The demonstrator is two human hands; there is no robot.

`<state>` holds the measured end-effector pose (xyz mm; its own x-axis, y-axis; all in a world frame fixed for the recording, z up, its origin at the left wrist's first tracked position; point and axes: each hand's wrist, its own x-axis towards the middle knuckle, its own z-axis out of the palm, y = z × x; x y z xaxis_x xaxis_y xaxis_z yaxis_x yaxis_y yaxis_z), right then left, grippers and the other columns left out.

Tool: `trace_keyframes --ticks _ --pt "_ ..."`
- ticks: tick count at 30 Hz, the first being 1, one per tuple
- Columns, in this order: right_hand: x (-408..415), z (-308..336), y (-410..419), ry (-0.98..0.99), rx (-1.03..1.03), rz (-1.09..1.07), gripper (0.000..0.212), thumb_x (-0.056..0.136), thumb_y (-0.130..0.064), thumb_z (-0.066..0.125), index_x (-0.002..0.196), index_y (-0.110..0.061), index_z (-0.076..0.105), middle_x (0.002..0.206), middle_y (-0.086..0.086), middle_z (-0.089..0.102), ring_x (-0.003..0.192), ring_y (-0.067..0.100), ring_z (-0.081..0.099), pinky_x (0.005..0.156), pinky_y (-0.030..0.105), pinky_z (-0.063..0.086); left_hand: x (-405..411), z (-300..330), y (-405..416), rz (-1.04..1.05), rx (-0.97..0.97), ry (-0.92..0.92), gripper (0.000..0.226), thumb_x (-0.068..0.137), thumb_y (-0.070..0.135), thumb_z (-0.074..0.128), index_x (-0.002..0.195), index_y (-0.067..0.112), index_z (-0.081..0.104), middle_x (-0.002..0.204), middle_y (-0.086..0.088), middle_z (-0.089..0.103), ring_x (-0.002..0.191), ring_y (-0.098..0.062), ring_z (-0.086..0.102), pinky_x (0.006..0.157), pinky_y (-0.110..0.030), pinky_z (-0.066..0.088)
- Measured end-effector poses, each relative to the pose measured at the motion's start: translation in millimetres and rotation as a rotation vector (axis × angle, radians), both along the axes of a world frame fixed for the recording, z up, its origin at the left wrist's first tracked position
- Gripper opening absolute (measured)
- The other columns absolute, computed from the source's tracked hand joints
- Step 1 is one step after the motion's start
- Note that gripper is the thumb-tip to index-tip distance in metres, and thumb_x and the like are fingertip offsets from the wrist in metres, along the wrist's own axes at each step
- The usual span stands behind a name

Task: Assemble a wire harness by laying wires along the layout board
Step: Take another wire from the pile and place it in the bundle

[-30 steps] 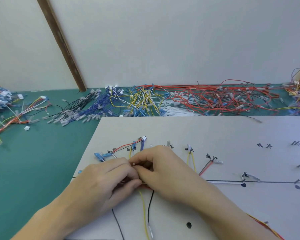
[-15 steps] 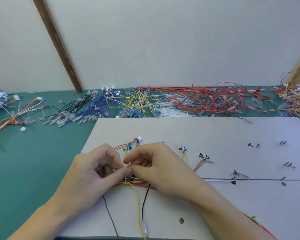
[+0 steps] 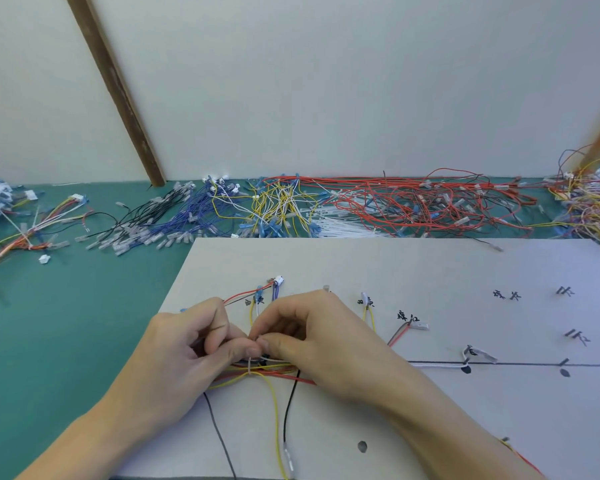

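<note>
Together, both hands meet over the near left part of the grey layout board (image 3: 413, 271), which lies on the green worktop (image 3: 66, 323). The left hand (image 3: 184, 355) comes in from the near left with its forearm angled up toward the middle, knuckles raised and fingers curled inward; its thumb and forefinger pinch a thin white tie (image 3: 250, 365) standing up from the wire bundle (image 3: 257, 370). The right hand (image 3: 312, 336) reaches in from the near right, wrist low on the board, fingers bent under, its thumb tip pressed against the left thumb at the same tie. Whether it grips the tie or only the wires beneath, I cannot tell. The bundle of red, yellow and white wires lies flat on the board just under the fingertips, running left to right. A yellow wire (image 3: 277, 420) and a black wire (image 3: 290, 407) trail from it toward the near edge. Farther back, loose wires (image 3: 395, 206) in black, blue, yellow, white and red are heaped along the worktop below the wall
</note>
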<state>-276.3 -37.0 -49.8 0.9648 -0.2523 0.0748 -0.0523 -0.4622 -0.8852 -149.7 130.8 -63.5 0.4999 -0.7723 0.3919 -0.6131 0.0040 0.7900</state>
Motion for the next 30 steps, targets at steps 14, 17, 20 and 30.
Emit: trace_keyframes --ticks 14,17,20,30 --pt "3.1 -4.1 3.3 0.016 0.078 -0.041 0.009 0.086 -0.014 0.068 0.087 -0.019 0.075 0.071 -0.011 0.070 0.063 0.000 0.061 0.061 0.015 0.049 3.3 5.9 5.3 -0.091 0.023 -0.341 0.013 0.073 0.033 0.085 0.077 0.037 0.074 0.058 0.024 0.054 0.045 0.006 0.039 0.051 -0.006 0.045" --pt "2.8 -3.9 2.8 0.024 0.079 -0.041 0.009 0.086 -0.015 0.067 0.088 -0.019 0.075 0.071 -0.012 0.070 0.063 -0.001 0.060 0.060 0.014 0.048 0.1 9.0 5.5 -0.092 0.030 -0.342 0.013 0.072 0.032 0.086 0.079 0.036 0.076 0.060 0.027 0.055 0.046 0.009 0.039 0.050 -0.007 0.047" --pt "2.5 -3.1 1.5 0.024 0.095 -0.039 0.009 0.090 -0.014 0.069 0.091 -0.018 0.076 0.071 -0.014 0.068 0.062 -0.003 0.059 0.060 0.011 0.045 -1.6 13.3 3.6 -0.073 0.048 -0.389 0.016 0.066 0.024 0.088 0.076 0.032 0.078 0.061 0.033 0.051 0.043 0.012 0.034 0.052 0.003 0.030" --pt "-0.4 0.9 0.8 0.016 0.069 -0.048 0.012 0.093 -0.014 0.070 0.100 -0.017 0.079 0.078 -0.004 0.073 0.065 -0.003 0.059 0.065 0.012 0.049 15.9 -7.1 14.1 0.006 0.259 -0.334 0.016 0.083 0.057 0.081 0.095 0.047 0.076 0.082 0.029 0.070 0.065 0.010 0.064 0.059 -0.004 0.048"
